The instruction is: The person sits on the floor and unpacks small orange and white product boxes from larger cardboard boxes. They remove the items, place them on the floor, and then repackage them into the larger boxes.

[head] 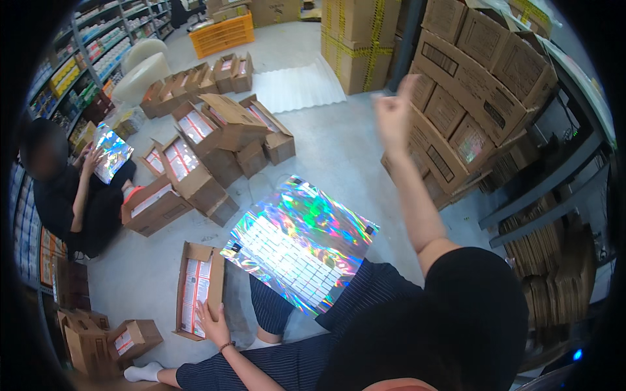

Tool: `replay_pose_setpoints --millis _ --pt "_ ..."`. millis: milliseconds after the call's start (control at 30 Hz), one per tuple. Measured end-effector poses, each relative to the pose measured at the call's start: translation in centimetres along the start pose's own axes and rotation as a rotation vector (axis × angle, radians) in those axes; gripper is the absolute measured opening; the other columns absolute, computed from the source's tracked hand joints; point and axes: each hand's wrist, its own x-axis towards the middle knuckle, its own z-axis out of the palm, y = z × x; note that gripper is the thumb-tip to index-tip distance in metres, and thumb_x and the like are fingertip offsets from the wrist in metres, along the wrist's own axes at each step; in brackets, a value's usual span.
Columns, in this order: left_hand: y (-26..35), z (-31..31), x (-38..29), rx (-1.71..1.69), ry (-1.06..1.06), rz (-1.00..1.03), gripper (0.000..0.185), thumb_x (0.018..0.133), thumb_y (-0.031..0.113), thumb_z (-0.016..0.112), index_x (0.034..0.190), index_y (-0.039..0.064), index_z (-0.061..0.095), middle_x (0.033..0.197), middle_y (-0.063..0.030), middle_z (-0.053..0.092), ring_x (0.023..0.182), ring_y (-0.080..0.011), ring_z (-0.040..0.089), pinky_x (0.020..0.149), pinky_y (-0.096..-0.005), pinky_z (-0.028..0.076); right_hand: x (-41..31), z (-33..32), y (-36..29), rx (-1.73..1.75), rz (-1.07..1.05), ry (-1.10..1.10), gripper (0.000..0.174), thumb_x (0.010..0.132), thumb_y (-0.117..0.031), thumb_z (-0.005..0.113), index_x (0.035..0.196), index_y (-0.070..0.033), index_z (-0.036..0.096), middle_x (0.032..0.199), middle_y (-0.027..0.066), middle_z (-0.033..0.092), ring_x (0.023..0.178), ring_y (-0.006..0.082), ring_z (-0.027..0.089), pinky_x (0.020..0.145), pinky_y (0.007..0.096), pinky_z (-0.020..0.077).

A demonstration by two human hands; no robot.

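Note:
My left hand [214, 323] rests at the near end of an open cardboard carton [218, 273] on the floor. Its spread fingers touch the flat white packs with orange-red stripes [196, 286] inside. Across my raised knee lies a shiny holographic sheet [318, 207]; a grid of small pale rectangles [293, 261] covers its lower part, and dark squares mark its corners. My right hand [395, 112] is raised at the right, away from the sheet and before the stacked cartons. It is blurred, one finger stretched out and the others curled; whether something small sits in it cannot be seen.
Several open cartons [195, 183] of similar packs stand ahead on the left. Beside them a seated person [78, 195] holds another holographic sheet [112, 154]. Large stacked cartons [464, 97] and a metal frame [543, 195] border the right; shelves [88, 54] line the left.

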Motion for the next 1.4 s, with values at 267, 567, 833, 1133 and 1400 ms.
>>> replay_pose_setpoints --millis 267,567,833,1133,1400 --pt "1.2 0.0 -0.7 -0.024 0.184 0.09 0.06 0.086 0.046 0.061 0.126 0.003 0.055 0.14 -0.0165 0.047 0.133 -0.034 0.039 0.109 -0.0468 0.03 5.2 -8.9 2.2 -0.684 0.17 0.234 0.086 0.087 -0.032 0.056 0.15 -0.008 0.003 0.104 0.0156 0.067 0.095 0.033 0.064 0.088 0.0396 0.048" --pt "1.2 1.1 -1.2 0.264 0.167 0.043 0.066 0.078 0.024 0.068 0.138 0.016 0.043 0.147 -0.0026 0.04 0.137 -0.0258 0.034 0.11 -0.0478 0.03 -9.0 7.0 -1.0 0.043 0.074 -0.772 0.031 0.092 -0.016 0.06 0.12 -0.004 0.063 0.103 0.0072 0.068 0.087 0.013 0.06 0.075 0.0295 0.0483" --pt "0.9 0.9 -0.9 0.223 0.143 0.019 0.054 0.078 0.004 0.057 0.131 0.015 0.052 0.137 -0.0032 0.052 0.127 -0.0324 0.047 0.104 -0.0458 0.039 -27.2 23.1 -16.7 0.479 -0.522 -1.697 0.032 0.082 -0.004 0.059 0.113 -0.009 0.067 0.116 0.0199 0.063 0.107 0.0365 0.06 0.094 0.0403 0.0456" --pt "2.4 -0.4 -2.8 0.131 0.156 0.06 0.044 0.092 0.019 0.054 0.135 0.013 0.05 0.134 -0.0075 0.054 0.124 -0.0331 0.05 0.104 -0.0401 0.039 -36.3 27.7 -10.1 0.371 -0.361 -1.6 0.037 0.073 0.001 0.058 0.106 -0.008 0.07 0.121 0.0197 0.06 0.113 0.0346 0.057 0.098 0.0455 0.0409" --pt "-1.3 -4.5 0.4 -0.263 0.087 -0.116 0.034 0.084 0.019 0.065 0.114 0.005 0.064 0.122 -0.0146 0.06 0.114 -0.0323 0.057 0.099 -0.0376 0.044 -37.2 27.7 -9.8 0.187 -0.512 -1.514 0.043 0.072 -0.003 0.061 0.114 -0.012 0.066 0.141 0.0092 0.047 0.129 0.0268 0.044 0.11 0.0569 0.0186"
